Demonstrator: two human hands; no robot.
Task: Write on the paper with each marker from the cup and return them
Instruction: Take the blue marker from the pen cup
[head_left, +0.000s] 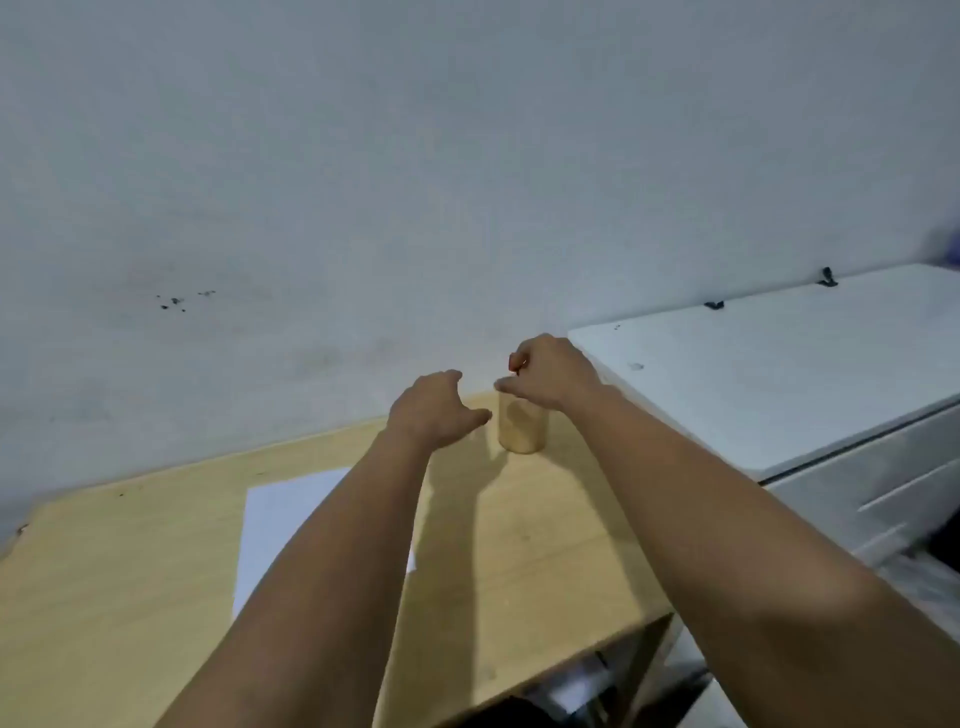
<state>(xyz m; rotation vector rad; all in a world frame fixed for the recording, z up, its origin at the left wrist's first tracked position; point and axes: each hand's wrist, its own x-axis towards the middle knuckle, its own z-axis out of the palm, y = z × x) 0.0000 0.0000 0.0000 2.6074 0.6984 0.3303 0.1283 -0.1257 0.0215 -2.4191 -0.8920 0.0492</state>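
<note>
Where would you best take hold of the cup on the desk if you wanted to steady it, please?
Wrap the cup around its bare lower wall, coming from its left side, where the left hand already waits open. It stands upright and round, and the right hand covers its mouth from above.

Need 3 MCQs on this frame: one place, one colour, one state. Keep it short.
1. Where does the cup stand?
A. on the paper
B. on the wooden desk, near the wall
C. on the white cabinet

2. What colour is the paper?
A. white
B. yellow
C. blue

3. What is the left hand doing?
A. pressing on the paper
B. gripping the cup
C. open beside the cup, holding nothing

Key: 1 B, the cup sits on the wooden desk by the wall. 2 A, the sheet is plain white. 3 C, its fingers are spread, clear of the cup; the right hand is over the rim.
</note>
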